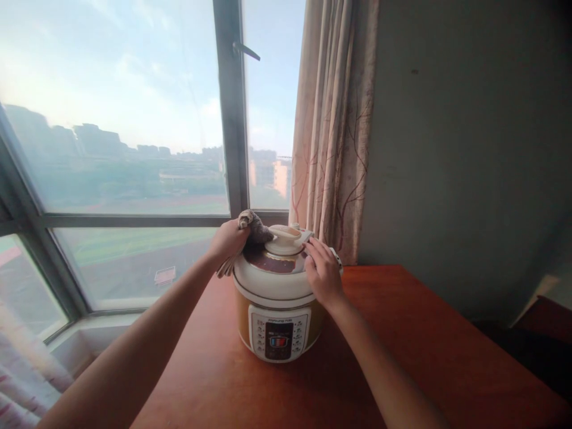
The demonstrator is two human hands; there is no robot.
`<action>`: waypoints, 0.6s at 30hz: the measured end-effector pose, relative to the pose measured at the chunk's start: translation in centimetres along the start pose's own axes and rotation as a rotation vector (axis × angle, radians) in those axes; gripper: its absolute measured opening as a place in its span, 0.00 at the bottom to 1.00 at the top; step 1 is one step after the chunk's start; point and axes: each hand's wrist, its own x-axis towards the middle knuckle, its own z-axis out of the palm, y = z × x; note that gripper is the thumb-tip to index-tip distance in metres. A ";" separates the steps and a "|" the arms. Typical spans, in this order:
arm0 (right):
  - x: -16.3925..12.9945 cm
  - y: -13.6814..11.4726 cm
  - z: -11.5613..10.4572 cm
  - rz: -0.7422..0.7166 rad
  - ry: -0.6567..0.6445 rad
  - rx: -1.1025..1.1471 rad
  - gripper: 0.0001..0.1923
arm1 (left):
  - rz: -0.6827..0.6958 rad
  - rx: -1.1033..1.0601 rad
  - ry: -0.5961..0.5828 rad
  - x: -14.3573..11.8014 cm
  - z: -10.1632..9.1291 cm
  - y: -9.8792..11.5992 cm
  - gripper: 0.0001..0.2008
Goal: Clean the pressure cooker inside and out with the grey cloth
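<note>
An electric pressure cooker [272, 291], white and gold with a control panel [279, 335] facing me, stands upright on the table. Its lid has a dark brown top and a pale raised handle [286, 237]. My left hand [229, 241] is closed around a bunched grey-brown cloth [256, 229], which lies against the far left of the lid; a striped end hangs below the hand. On the lid's right side rests my right hand [323, 271], fingers stretched towards the handle's right end and touching the lid there. Nothing shows in its grasp.
The cooker sits on a reddish-brown wooden table [384, 345]. Behind it are a window with a grey frame [231, 107] and a patterned curtain [335, 131]. A grey wall [447, 149] rises on the right. Another curtain [22, 369] hangs at lower left.
</note>
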 end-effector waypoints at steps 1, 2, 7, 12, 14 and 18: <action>0.0 0.0 0.0 -0.003 -0.003 -0.003 0.23 | -0.028 -0.002 -0.008 0.6 0.3 -0.1 0.19; 0.0 0.1 0.0 -0.006 -0.008 -0.006 0.23 | -0.059 -0.003 -0.015 1.1 0.6 -0.2 0.19; -0.1 0.2 0.1 -0.006 -0.014 -0.013 0.23 | -0.087 -0.057 -0.053 2.2 2.0 -0.2 0.19; -0.1 0.1 0.0 -0.002 -0.006 -0.007 0.23 | 0.306 -0.304 -0.211 0.2 0.9 0.1 0.21; -0.1 0.0 0.0 0.004 -0.009 -0.010 0.23 | 0.415 -0.342 -0.250 -0.7 0.2 0.1 0.22; 0.0 -0.1 -0.1 0.006 -0.013 -0.012 0.23 | 0.538 -0.277 -0.238 -2.2 -0.7 0.4 0.23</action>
